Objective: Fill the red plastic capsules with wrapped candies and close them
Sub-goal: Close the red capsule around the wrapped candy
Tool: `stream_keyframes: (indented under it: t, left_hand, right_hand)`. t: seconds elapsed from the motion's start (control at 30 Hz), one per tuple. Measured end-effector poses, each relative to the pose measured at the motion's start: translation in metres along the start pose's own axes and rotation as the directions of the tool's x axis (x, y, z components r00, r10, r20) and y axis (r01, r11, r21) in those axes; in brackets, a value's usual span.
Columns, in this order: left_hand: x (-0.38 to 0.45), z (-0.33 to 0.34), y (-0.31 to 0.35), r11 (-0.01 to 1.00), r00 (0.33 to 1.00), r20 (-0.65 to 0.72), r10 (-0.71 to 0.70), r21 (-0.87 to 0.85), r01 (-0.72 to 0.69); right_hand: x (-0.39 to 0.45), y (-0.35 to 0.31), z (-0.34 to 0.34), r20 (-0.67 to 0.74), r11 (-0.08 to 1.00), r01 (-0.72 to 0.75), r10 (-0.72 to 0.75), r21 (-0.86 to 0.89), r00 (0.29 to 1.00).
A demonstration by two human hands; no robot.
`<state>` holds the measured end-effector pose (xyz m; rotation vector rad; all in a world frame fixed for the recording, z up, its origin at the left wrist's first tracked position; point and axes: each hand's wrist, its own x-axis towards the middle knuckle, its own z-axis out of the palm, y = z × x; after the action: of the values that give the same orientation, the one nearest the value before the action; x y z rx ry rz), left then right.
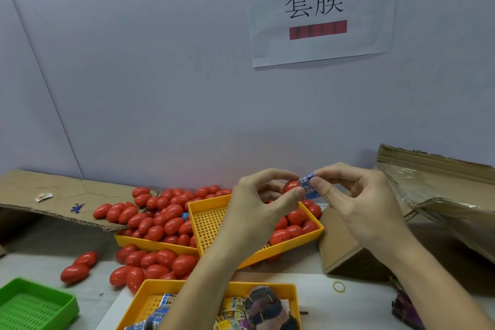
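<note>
Left hand (257, 203) grips red capsule (291, 185) | right hand (356, 201) pinches candy (308, 184)

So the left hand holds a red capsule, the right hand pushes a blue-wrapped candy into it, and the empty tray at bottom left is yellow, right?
Not quite: the empty tray at bottom left is green, as the head view shows. The rest holds: the left hand holds a red capsule and the right hand pushes a blue-wrapped candy into it.
</note>
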<state>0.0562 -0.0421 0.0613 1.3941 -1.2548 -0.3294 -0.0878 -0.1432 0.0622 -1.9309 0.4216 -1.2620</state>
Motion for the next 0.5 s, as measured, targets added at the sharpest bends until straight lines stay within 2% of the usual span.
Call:
stream_keyframes:
  t: [0.3, 0.5]
  left_hand:
    - [-0.0002, -0.0019, 0.0001, 0.998, 1.0, 0.018, 0.009, 0.059, -0.01]
    - [-0.0008, -0.0025, 0.0018, 0.994, 0.999, 0.008, 0.038, 0.098, -0.038]
  right_hand:
    - [0.0, 0.0022, -0.0008, 0.029, 1.0, 0.011, -0.011, -0.006, 1.0]
    - [0.0006, 0.0006, -0.0009, 0.041, 0.997, 0.02, -0.017, -0.072, 0.999]
